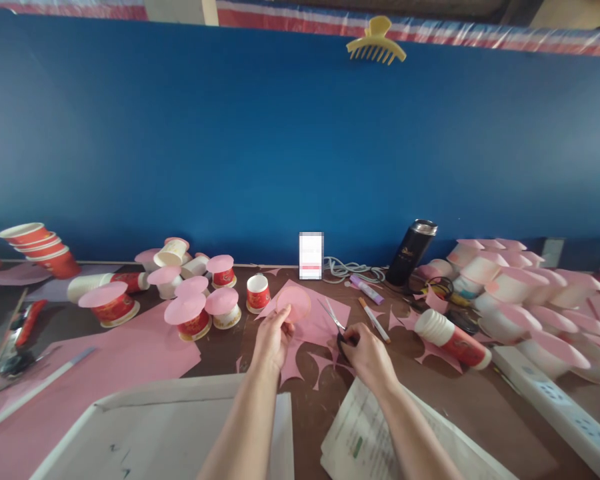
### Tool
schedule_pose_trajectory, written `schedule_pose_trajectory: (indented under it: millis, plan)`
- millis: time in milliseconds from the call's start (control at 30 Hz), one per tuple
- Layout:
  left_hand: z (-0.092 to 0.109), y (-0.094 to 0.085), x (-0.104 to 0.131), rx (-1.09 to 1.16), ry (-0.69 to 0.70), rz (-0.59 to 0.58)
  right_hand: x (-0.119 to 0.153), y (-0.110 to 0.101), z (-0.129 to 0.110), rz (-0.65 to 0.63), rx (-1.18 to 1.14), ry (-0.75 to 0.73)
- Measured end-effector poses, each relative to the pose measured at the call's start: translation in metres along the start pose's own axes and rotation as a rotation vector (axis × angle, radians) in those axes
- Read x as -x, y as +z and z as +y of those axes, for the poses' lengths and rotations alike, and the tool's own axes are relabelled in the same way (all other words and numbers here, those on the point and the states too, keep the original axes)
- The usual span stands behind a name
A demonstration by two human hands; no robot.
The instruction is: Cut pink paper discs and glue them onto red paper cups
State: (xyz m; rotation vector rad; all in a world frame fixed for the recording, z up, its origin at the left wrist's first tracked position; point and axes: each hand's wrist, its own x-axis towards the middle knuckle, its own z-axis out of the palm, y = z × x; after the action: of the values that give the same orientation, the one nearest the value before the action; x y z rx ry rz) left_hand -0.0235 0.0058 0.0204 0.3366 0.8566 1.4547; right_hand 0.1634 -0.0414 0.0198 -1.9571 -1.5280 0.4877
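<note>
In the middle of the brown table, my left hand [275, 337] pinches the lower edge of a round pink paper piece [295, 301]. My right hand [363, 350] is closed around the black handles of a pair of scissors [337, 319]; the blades are parted and point up and left, to the right of the round piece. Beneath them lies a larger pink sheet [325, 327], with cut pink scraps [291, 363] nearer to me. A red and white paper cup [258, 293] stands left of the sheet.
Pink-topped cups [185, 308] stand at left, more [517, 307] at right. A black bottle [413, 253], purple tube [366, 289], marker [374, 320], stacked cups [453, 339] and power strip [555, 400] lie or stand rightward. A white box lid [180, 427] and papers [360, 433] are nearest me.
</note>
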Motion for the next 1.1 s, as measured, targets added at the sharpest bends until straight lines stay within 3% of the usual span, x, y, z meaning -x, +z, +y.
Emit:
schedule_pose_trajectory:
  millis: [167, 267, 400, 633, 733, 1100]
  plan:
    - [0.002, 0.001, 0.003, 0.047, -0.061, -0.053, -0.008, 0.003, 0.013, -0.018, -0.228, -0.042]
    - [0.003, 0.002, 0.005, 0.062, -0.117, -0.055, -0.009, 0.001, 0.016, 0.049, -0.262, -0.07]
    - [0.005, 0.004, 0.007, 0.008, -0.079, -0.049, -0.01, -0.009, 0.013, 0.169, -0.187, -0.005]
    - [0.005, 0.001, 0.008, -0.082, -0.027, -0.08, -0.002, -0.027, -0.001, 0.176, 0.176, 0.079]
    - [0.003, 0.0, 0.007, -0.107, -0.01, -0.082, 0.0, -0.028, -0.003, 0.171, 0.282, 0.03]
    - [0.001, 0.0, 0.008, -0.163, -0.023, -0.091, -0.001, -0.025, 0.007, 0.301, 0.31, -0.046]
